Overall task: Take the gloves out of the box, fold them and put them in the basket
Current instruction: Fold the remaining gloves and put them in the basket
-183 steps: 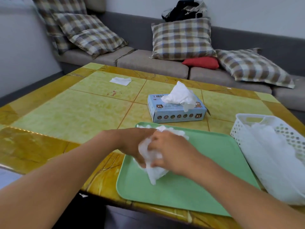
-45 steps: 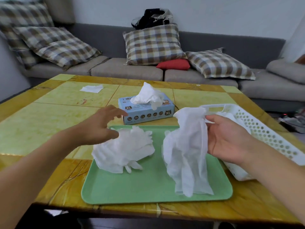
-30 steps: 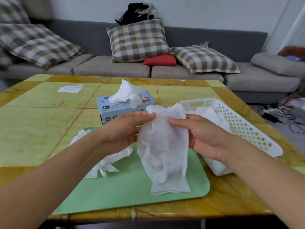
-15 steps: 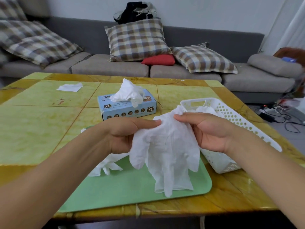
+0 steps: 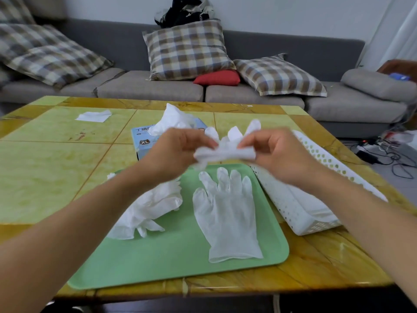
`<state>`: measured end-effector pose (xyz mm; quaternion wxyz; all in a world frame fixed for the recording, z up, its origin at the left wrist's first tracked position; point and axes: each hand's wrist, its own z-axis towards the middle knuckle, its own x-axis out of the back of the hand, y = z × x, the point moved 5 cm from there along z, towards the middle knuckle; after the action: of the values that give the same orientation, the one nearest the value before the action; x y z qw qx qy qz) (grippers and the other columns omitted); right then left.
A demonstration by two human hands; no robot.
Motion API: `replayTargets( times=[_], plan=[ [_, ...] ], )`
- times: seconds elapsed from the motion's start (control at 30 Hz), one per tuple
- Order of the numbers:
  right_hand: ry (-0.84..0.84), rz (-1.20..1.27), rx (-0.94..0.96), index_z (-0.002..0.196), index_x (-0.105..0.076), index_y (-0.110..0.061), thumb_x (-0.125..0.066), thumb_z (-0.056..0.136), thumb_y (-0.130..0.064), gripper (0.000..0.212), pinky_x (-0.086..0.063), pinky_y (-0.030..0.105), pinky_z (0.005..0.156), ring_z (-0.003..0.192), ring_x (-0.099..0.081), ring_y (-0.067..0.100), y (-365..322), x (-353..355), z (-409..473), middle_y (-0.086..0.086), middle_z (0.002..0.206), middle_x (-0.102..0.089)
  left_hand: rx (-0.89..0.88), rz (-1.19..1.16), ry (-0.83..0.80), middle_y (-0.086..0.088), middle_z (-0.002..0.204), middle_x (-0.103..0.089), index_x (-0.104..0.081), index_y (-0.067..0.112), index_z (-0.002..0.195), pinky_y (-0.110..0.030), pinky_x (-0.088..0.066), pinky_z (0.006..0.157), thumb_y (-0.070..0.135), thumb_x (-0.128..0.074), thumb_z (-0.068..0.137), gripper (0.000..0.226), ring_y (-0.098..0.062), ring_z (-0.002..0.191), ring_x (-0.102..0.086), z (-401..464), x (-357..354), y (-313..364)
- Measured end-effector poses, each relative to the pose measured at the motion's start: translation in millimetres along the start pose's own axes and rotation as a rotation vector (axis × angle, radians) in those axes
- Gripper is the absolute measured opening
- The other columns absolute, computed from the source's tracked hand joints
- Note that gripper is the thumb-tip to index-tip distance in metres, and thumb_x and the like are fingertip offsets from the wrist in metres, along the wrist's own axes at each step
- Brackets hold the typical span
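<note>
My left hand (image 5: pixel 178 152) and my right hand (image 5: pixel 275 154) pinch a crumpled white glove (image 5: pixel 225 150) between them, above the far edge of the green tray (image 5: pixel 171 263). Its fingers stick upward. A second white glove (image 5: pixel 228 215) lies flat on the tray, fingers pointing away from me. A heap of loose gloves (image 5: pixel 149 206) sits on the tray's left part. The blue glove box (image 5: pixel 144 141) stands behind my left hand with a glove (image 5: pixel 173 120) poking out of its top. The white perforated basket (image 5: pixel 316 168) stands to the right of the tray.
The yellow tiled table (image 5: pixel 49 172) carries a white tissue (image 5: pixel 93 115) at the far left. Behind it runs a grey sofa (image 5: pixel 149 89) with checked cushions. Cables (image 5: pixel 388 154) lie on the floor at the right.
One glove has dropped flat onto the tray. Both hands have lifted a little and now pinch the other glove, bunched between them with its fingers up.
</note>
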<state>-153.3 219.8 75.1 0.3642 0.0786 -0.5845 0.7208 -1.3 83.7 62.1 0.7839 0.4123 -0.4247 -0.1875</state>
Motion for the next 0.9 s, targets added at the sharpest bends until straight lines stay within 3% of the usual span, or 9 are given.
replayTargets(
  times=[0.1, 0.17, 0.4, 0.6, 0.73, 0.8, 0.9],
  plan=[
    [-0.358, -0.698, 0.018, 0.092, -0.075, -0.023, -0.07, 0.092, -0.024, 0.005, -0.052, 0.028, 0.081, 0.083, -0.064, 0.003, 26.8, -25.2, -20.2, -0.01, 0.09, -0.072, -0.027, 0.35, -0.271, 0.02, 0.094, -0.075, -0.08, 0.023, 0.098, -0.005, -0.046, 0.08, 0.006, -0.072, 0.087, 0.022, 0.008, 0.088, -0.067, -15.4, -26.7, -30.2],
    [-0.466, -0.858, 0.001, 0.098, -0.071, -0.027, -0.064, 0.091, -0.027, 0.01, -0.053, 0.036, 0.082, 0.089, -0.062, 0.009, 34.3, -36.9, -31.2, -0.011, 0.097, -0.07, 0.005, 0.393, -0.373, 0.019, 0.099, -0.075, -0.08, 0.025, 0.099, -0.008, -0.046, 0.086, 0.004, -0.068, 0.085, 0.028, 0.007, 0.094, -0.065, -25.9, -39.2, -41.5],
    [-0.584, -0.915, -0.021, 0.097, -0.067, -0.028, -0.058, 0.091, -0.032, 0.011, -0.053, 0.037, 0.079, 0.09, -0.061, 0.013, 32.1, -39.4, -58.3, -0.01, 0.096, -0.065, -0.051, 0.413, -0.379, 0.021, 0.105, -0.073, -0.077, 0.031, 0.104, -0.028, -0.051, 0.092, 0.018, -0.062, 0.085, 0.027, 0.0, 0.098, -0.065, -35.9, -49.4, -41.3],
    [-0.643, -0.881, -0.044, 0.091, -0.067, -0.028, -0.06, 0.09, -0.031, 0.007, -0.053, 0.035, 0.076, 0.085, -0.061, 0.009, 28.3, -33.1, -65.9, -0.011, 0.09, -0.064, -0.101, 0.537, -0.514, 0.021, 0.113, -0.07, -0.074, 0.03, 0.11, -0.029, -0.05, 0.094, 0.033, -0.059, 0.094, 0.022, 0.002, 0.101, -0.06, -48.7, -64.3, -41.7],
    [-0.735, -1.014, -0.041, 0.082, -0.064, -0.02, -0.058, 0.087, -0.019, 0.007, -0.053, 0.037, 0.067, 0.074, -0.06, 0.019, 31.6, -47.5, -69.3, -0.002, 0.081, -0.062, -0.07, 0.552, -0.581, 0.015, 0.103, -0.068, -0.072, 0.027, 0.095, -0.038, -0.052, 0.083, 0.078, -0.037, 0.091, 0.062, -0.006, 0.091, -0.061, -56.3, -69.7, -44.7],
    [-0.747, -1.034, -0.05, 0.078, -0.062, -0.019, -0.058, 0.086, -0.017, 0.009, -0.051, 0.038, 0.063, 0.07, -0.059, 0.021, 33.3, -51.1, -69.3, -0.001, 0.078, -0.059, -0.085, 0.595, -0.595, 0.011, 0.108, -0.067, -0.072, 0.026, 0.094, -0.039, -0.052, 0.084, 0.081, -0.033, 0.09, 0.068, -0.008, 0.094, -0.062, -57.9, -70.7, -43.7],
    [-0.765, -1.004, -0.056, 0.087, -0.065, -0.025, -0.061, 0.087, -0.026, 0.003, -0.054, 0.038, 0.069, 0.078, -0.06, 0.018, 35.4, -51.6, -70.4, -0.006, 0.088, -0.061, -0.153, 0.689, -0.632, 0.014, 0.123, -0.063, -0.071, 0.027, 0.112, -0.035, -0.051, 0.091, 0.078, -0.044, 0.088, 0.061, -0.007, 0.106, -0.06, -62.8, -72.1, -38.8]
  ],
)
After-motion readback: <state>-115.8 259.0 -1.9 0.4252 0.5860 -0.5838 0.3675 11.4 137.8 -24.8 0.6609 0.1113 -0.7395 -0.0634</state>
